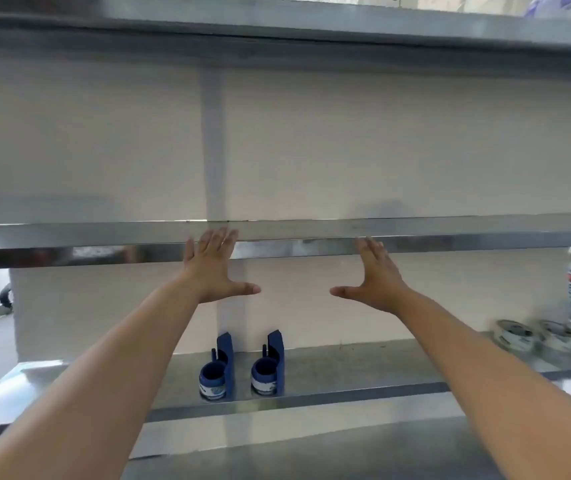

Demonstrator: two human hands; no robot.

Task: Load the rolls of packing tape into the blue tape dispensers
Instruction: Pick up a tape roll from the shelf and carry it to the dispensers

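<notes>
- The left hand [213,268] is held out flat, fingers together and thumb stuck out sideways, holding nothing.
- The right hand [376,277] mirrors it, palm forward, fingers spread and empty.
- Both are raised in front of the middle shelf's metal edge [104,252]; contact can't be made out.
- Two blue tape dispensers [220,370] stand side by side on the lower shelf [363,368], below the hands.
- The rolls of packing tape [516,336] sit far right on that shelf, well apart from the dispensers.
</notes>
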